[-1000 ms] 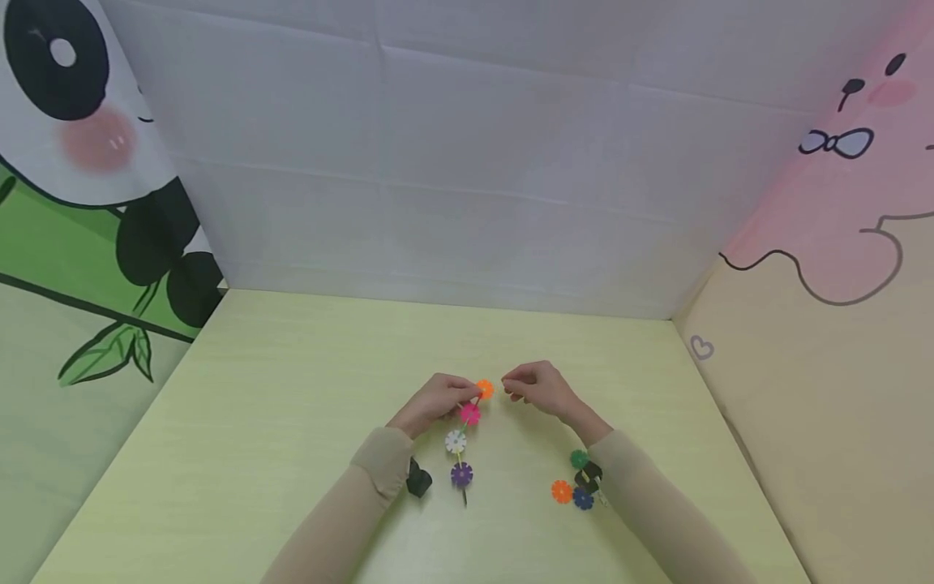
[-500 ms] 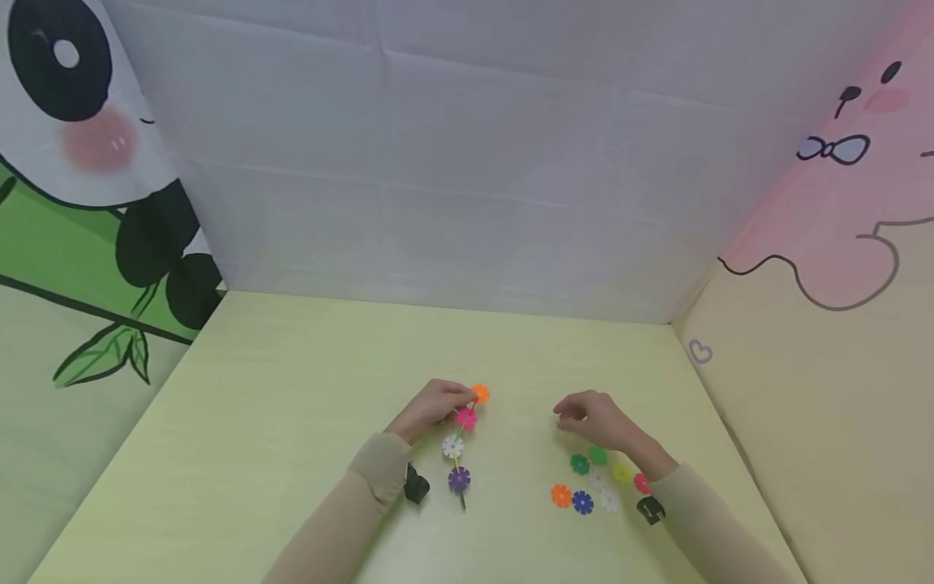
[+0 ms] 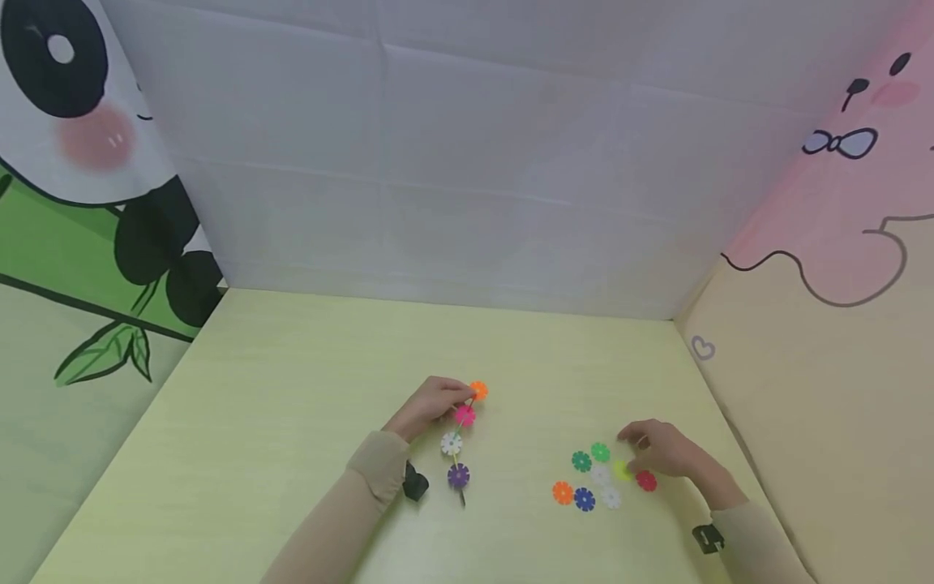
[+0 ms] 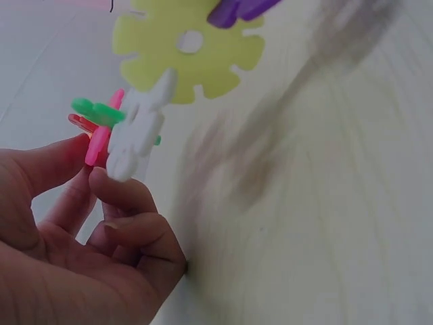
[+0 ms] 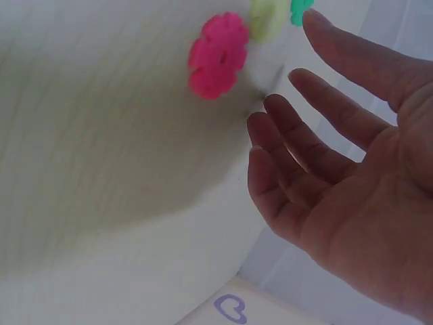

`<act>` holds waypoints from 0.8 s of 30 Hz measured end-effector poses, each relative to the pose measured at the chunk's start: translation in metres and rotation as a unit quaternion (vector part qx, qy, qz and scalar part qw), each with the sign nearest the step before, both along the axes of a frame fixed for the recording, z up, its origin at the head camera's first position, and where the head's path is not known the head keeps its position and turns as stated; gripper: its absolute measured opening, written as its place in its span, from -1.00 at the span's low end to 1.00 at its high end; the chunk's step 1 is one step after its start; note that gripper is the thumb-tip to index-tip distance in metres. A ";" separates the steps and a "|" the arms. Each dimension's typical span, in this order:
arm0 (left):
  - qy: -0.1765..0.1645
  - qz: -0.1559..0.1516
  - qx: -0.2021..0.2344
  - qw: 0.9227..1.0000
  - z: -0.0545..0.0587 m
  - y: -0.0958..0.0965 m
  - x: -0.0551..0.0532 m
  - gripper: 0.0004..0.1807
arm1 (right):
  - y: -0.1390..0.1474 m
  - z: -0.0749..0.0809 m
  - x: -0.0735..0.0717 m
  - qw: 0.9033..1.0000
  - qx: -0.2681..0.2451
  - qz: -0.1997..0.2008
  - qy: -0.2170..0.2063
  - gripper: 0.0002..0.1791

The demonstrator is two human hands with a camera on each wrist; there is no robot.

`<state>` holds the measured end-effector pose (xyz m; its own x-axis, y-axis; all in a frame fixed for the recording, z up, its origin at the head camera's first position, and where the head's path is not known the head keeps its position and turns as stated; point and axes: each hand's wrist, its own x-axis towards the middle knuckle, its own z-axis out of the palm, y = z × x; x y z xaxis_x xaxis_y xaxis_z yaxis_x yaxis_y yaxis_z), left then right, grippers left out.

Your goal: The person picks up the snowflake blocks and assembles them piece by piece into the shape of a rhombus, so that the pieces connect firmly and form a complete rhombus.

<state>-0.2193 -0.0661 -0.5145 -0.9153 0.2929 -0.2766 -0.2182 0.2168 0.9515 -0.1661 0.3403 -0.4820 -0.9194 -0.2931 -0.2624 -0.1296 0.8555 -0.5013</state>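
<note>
My left hand [image 3: 434, 401] pinches a chain of interlocking plastic snowflake discs near its far end. An orange disc [image 3: 478, 390] stands at that end, with a pink disc [image 3: 465, 416], a white disc [image 3: 452, 444] and a purple disc [image 3: 458, 475] following towards me. Edge-on links between them include a green disc [image 4: 98, 112] and a yellow disc [image 4: 155, 61] in the left wrist view. Over the table at right, my right hand [image 3: 664, 450] has loosely bent, spread fingers and holds nothing. Close beside it lie a pinkish-red disc [image 5: 220, 54] and a yellow disc [image 3: 622, 470].
More loose discs lie left of the right hand: a light green disc [image 3: 601, 452], a dark green disc [image 3: 581, 461], an orange disc [image 3: 563, 492], a blue disc [image 3: 584, 499] and white discs [image 3: 610, 497]. A white wall sheet [image 3: 452, 243] rises behind the table [image 3: 328, 349].
My right hand has moved right and towards me, away from the chain's end, and its fingers have spread. Loose discs under that arm have come into view. The left hand keeps its hold nearly still.
</note>
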 end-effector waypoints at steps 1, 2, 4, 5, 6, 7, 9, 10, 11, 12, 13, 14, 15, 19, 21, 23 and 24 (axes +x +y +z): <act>-0.001 0.001 -0.001 1.000 0.000 0.000 0.000 -0.76 | 0.004 0.000 0.003 1.000 0.001 -0.005 -0.006 -0.50; -0.002 0.003 -0.002 1.000 0.000 0.000 0.000 -0.76 | 0.008 -0.001 0.004 1.000 0.001 -0.003 -0.008 -0.49; -0.004 0.007 -0.005 1.000 -0.001 0.000 -0.001 -0.76 | 0.015 -0.003 0.007 1.000 -0.001 -0.014 -0.013 -0.47; -0.004 0.008 -0.006 1.000 -0.002 0.000 -0.001 -0.76 | 0.017 -0.005 0.009 1.000 0.000 -0.019 -0.015 -0.47; -0.006 0.010 -0.006 1.000 -0.003 0.000 -0.001 -0.76 | 0.019 -0.007 0.009 1.000 0.001 -0.021 -0.016 -0.47; -0.007 0.012 -0.006 1.000 -0.003 0.001 -0.001 -0.76 | 0.020 -0.009 0.010 1.000 0.003 -0.024 -0.016 -0.48; -0.009 0.014 -0.006 1.000 -0.004 0.001 -0.002 -0.76 | 0.022 -0.013 0.011 1.000 0.003 -0.027 -0.011 -0.50; -0.010 0.015 -0.006 1.000 -0.005 0.000 -0.002 -0.77 | 0.022 -0.015 0.012 1.000 0.003 -0.024 -0.007 -0.51; -0.013 0.016 -0.005 1.000 -0.005 0.000 -0.002 -0.77 | 0.023 -0.017 0.012 1.000 0.001 -0.018 -0.001 -0.53; -0.013 0.018 -0.006 1.000 -0.005 0.000 -0.002 -0.77 | 0.023 -0.018 0.013 1.000 -0.001 -0.013 0.005 -0.55; -0.013 0.018 -0.008 1.000 -0.004 0.000 -0.001 -0.77 | 0.023 -0.019 0.013 1.000 -0.003 -0.012 0.009 -0.57; -0.012 0.018 -0.010 1.000 -0.004 0.000 -0.001 -0.77 | 0.023 -0.019 0.014 1.000 -0.004 -0.010 0.012 -0.59; -0.014 0.019 -0.010 1.000 -0.003 -0.001 0.000 -0.77 | 0.023 -0.020 0.014 1.000 -0.006 -0.005 0.013 -0.61; -0.013 0.021 -0.010 1.000 0.000 -0.002 0.002 -0.78 | 0.025 -0.021 0.015 1.000 -0.008 0.002 0.016 -0.68; -0.016 0.023 -0.004 1.000 0.000 -0.002 0.002 -0.78 | 0.027 -0.022 0.015 1.000 -0.007 0.013 0.024 -0.70; -0.018 0.023 0.000 1.000 0.000 -0.002 0.002 -0.77 | 0.028 -0.023 0.015 0.999 -0.001 0.009 0.032 -0.71; -0.018 0.023 0.001 1.000 -0.001 -0.002 0.002 -0.77 | 0.029 -0.023 0.015 0.999 0.002 0.006 0.035 -0.71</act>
<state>-0.2174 -0.0685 -0.5153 -0.9170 0.2510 -0.3100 -0.2630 0.2037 0.9430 -0.1514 0.3689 -0.5049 -0.9323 -0.3025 -0.1981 -0.1743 0.8560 -0.4866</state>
